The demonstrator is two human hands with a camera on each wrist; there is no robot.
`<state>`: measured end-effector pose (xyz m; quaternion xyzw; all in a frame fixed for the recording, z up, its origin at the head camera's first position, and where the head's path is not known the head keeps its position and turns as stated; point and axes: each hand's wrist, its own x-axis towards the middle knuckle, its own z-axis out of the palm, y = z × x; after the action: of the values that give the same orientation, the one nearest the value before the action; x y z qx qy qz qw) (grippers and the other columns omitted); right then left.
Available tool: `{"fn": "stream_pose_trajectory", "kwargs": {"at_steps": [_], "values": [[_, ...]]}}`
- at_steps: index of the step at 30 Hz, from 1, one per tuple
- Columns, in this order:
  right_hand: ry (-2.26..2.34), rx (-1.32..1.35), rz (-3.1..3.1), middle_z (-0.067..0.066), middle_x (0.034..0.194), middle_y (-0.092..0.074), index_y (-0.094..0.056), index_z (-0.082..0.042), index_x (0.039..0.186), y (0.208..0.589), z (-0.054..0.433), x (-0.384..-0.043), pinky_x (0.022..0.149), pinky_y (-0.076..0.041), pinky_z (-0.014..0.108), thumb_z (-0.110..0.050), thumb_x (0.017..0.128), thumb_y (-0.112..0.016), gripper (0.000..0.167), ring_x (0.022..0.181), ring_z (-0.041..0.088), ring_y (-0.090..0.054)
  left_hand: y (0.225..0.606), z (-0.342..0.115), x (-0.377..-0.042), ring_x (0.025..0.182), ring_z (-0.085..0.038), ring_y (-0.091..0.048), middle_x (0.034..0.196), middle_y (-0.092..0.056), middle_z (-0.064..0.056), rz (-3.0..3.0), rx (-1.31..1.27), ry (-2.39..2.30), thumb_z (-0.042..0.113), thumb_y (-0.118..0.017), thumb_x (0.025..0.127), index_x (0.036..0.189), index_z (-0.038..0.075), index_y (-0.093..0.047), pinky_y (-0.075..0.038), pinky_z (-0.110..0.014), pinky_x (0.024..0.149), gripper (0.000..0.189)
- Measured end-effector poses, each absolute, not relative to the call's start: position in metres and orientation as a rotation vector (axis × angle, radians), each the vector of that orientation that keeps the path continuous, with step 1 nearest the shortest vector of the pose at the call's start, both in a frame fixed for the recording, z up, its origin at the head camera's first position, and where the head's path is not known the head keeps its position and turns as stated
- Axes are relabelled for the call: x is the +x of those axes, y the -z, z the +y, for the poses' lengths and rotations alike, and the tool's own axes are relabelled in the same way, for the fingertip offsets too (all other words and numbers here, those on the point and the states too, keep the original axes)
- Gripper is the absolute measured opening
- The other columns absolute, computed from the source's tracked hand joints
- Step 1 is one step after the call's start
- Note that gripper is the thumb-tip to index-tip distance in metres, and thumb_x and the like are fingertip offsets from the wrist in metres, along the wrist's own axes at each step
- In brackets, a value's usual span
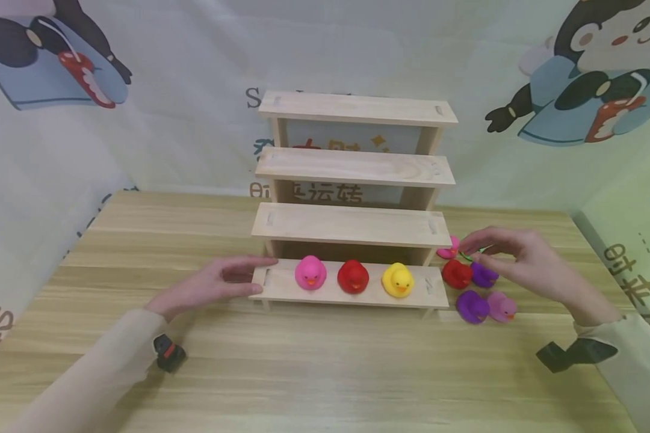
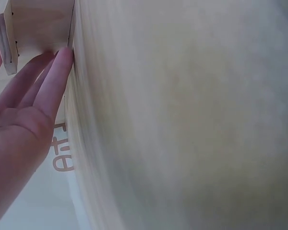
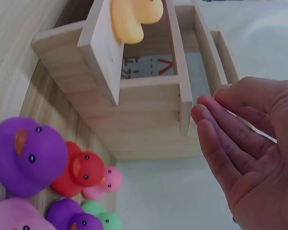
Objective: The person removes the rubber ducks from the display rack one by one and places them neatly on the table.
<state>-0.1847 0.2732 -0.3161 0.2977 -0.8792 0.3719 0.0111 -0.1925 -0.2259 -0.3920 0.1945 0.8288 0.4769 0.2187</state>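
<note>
Well, three round, smooth toy ducks sit spaced in a row on the lowest board [image 1: 279, 281] of a pale wooden four-step shelf [image 1: 352, 224]: a hot-pink duck [image 1: 310, 272], a deep-red duck [image 1: 353, 276] and a bright-yellow duck [image 1: 398, 280], each plump-bodied with an orange bill. The shelf's boards show faint grain, with marks near their ends. My left hand [image 1: 211, 285] is at the left end of that lowest board, its fingers loosely straight and touching the wood without clasping anything. My right hand [image 1: 520, 255] hangs above the ducks to the right of the shelf, slack, fingers gently bent, with nothing between them. Under and beside it, clustered on the wood-grained tabletop [image 1: 314, 361], are a vivid purple duck [image 3: 29, 155] with small dark-centred eyes, a light-pink duck [image 1: 501, 307] just beside it, a second red duck [image 1: 457, 274], another purple duck [image 1: 484, 275], a mint-green duck [image 3: 103, 218] mostly covered by my fingers from above, and a further pink duck [image 1: 448, 246] close to the shelf's side
</note>
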Motion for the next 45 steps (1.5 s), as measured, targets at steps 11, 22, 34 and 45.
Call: {"fn": "stream_pose_trajectory", "kwargs": {"at_steps": [11,22,34,45], "values": [[-1.246,1.162,-2.639,0.003,0.106,-0.071,-0.069,-0.004,0.111,0.318,0.253,-0.182,0.074,-0.052,0.020,0.011,0.084,-0.067,0.030,0.089,0.014,-0.067,0.392,-0.227,-0.193,0.125,-0.026,-0.049,0.140,-0.051,-0.005,2.246,0.489,-1.326,0.034,-0.069,0.090,0.142,0.031,-0.049,-0.036,-0.052,0.103,0.056],[-1.287,1.241,-2.675,0.005,0.110,-0.069,-0.069,-0.004,0.111,0.327,0.234,-0.181,0.076,-0.054,0.024,0.008,0.087,-0.065,0.027,0.093,0.017,-0.067,0.391,-0.226,-0.193,0.128,-0.029,-0.046,0.147,-0.043,-0.008,2.245,0.551,-1.283,0.034,-0.066,0.093,0.147,0.030,-0.043,-0.036,-0.053,0.103,0.059],[-1.314,1.173,-2.730,0.007,0.116,-0.067,-0.064,-0.002,0.121,0.342,0.215,-0.181,0.077,-0.055,0.033,0.002,0.087,-0.069,0.034,0.099,0.017,-0.065,0.391,-0.227,-0.192,0.136,-0.028,-0.034,0.151,-0.037,-0.001,2.261,0.574,-1.240,0.038,-0.063,0.094,0.147,0.036,-0.040,-0.028,-0.058,0.106,0.058],[-1.202,1.084,-2.762,-0.001,0.116,-0.065,-0.064,-0.010,0.122,0.355,0.203,-0.177,0.080,-0.053,0.034,-0.008,0.084,-0.076,0.040,0.092,0.013,-0.062,0.392,-0.228,-0.192,0.140,-0.029,-0.027,0.153,-0.032,0.003,2.271,0.592,-1.225,0.038,-0.062,0.094,0.147,0.038,-0.039,-0.024,-0.060,0.107,0.057]]}}
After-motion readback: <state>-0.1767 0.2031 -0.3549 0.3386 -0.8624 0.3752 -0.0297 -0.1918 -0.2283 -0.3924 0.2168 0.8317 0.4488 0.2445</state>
